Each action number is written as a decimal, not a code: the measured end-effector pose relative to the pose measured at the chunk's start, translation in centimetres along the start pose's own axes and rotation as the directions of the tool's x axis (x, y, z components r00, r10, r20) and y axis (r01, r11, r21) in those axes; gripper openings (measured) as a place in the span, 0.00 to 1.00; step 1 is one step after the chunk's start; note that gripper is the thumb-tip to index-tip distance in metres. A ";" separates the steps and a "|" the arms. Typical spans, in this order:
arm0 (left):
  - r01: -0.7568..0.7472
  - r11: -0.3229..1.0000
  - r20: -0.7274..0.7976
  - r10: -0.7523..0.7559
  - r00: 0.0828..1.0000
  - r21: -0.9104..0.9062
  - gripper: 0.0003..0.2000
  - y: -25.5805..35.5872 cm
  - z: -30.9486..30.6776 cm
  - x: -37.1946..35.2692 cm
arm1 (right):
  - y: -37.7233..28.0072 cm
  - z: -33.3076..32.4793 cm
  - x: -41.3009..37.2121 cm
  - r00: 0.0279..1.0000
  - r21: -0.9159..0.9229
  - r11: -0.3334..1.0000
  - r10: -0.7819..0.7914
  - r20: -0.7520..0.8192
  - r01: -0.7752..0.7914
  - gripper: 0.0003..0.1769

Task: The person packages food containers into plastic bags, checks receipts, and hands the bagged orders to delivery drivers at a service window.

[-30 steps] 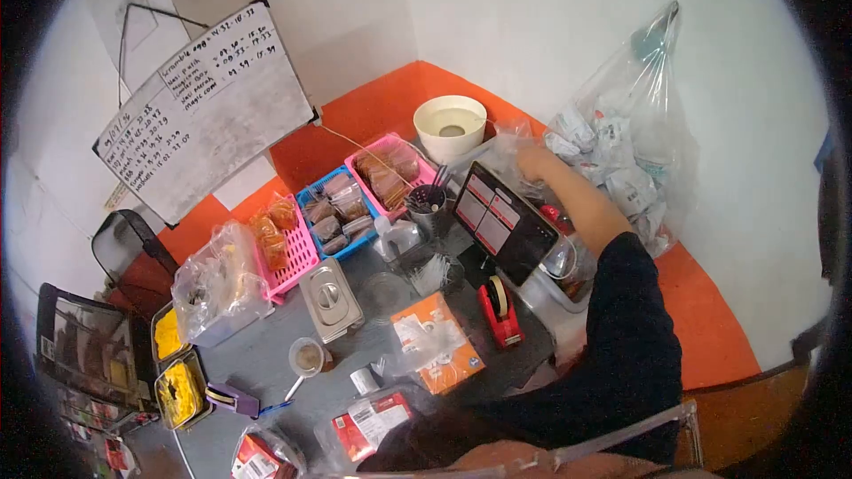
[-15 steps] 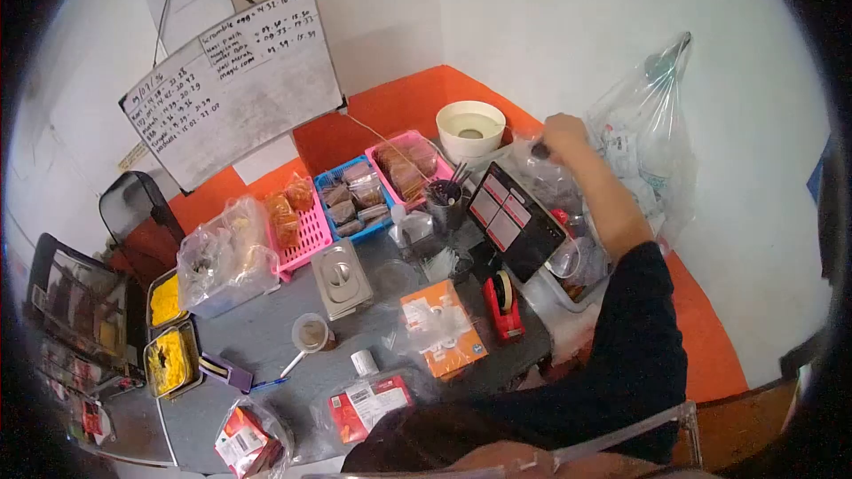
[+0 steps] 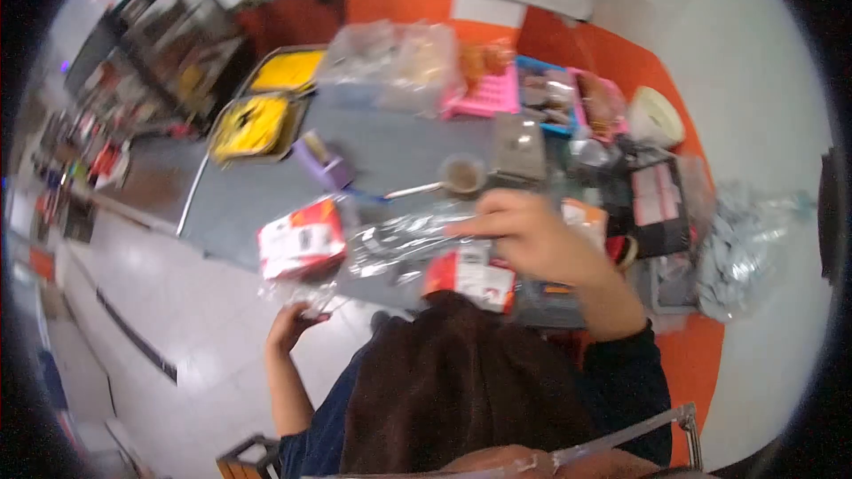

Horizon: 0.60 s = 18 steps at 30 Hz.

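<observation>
My left hand [image 3: 295,326], low at the table's front edge, has its fingers closed on the loose end of a clear plastic bag [image 3: 302,291] around a red and white packet [image 3: 303,239]. Right of this packet, my right hand [image 3: 524,235] is over the table, its index finger and thumb together at the edge of crinkled clear plastic [image 3: 395,244]. Below the right hand lies a second red and white packet [image 3: 472,277], partly covered. A cup with brown contents [image 3: 463,176] stands just behind that hand. The picture is blurred by motion.
Yellow food fills two trays [image 3: 253,126] [image 3: 288,69] at the back left. A purple object [image 3: 321,162] and a blue pen lie mid-table. Behind are a plastic-covered bin [image 3: 386,71], a pink basket [image 3: 486,96] and a metal container [image 3: 519,149]. A tablet [image 3: 658,195] stands right.
The view has turned left and down. My right hand has come from the container behind the tablet to the table's front. My left hand has come into view at the bagged packet.
</observation>
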<state>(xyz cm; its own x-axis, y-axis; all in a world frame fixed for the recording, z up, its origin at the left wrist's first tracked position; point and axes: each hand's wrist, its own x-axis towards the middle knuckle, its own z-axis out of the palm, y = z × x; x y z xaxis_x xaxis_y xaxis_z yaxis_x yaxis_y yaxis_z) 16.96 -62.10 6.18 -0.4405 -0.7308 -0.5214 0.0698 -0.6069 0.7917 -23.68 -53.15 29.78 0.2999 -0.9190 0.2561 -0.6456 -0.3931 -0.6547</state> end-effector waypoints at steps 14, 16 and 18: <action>-0.126 0.963 0.252 0.064 0.966 0.237 0.21 4.2 -0.7 -2.7 | 3.9 30.6 11.6 0.904 -0.153 0.988 0.073 0.422 -0.008 0.17; -0.163 0.927 0.383 0.023 0.923 0.337 0.21 4.0 -1.5 -1.8 | 3.2 28.8 11.5 0.828 -0.229 0.965 0.232 0.510 -0.130 0.21; -0.165 0.915 0.408 0.001 0.913 0.367 0.21 4.3 -1.8 -1.5 | 4.3 27.6 10.9 0.795 -0.163 0.956 0.294 0.530 -0.244 0.25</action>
<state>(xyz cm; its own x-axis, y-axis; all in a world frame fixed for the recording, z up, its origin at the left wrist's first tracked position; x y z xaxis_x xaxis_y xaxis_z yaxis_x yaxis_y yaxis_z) 19.54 -64.18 9.76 -0.7674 -0.5401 -0.3456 -0.1923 -0.3203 0.9276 -3.81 -64.02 10.17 0.4213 -0.8298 -0.3659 -0.8048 -0.1562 -0.5726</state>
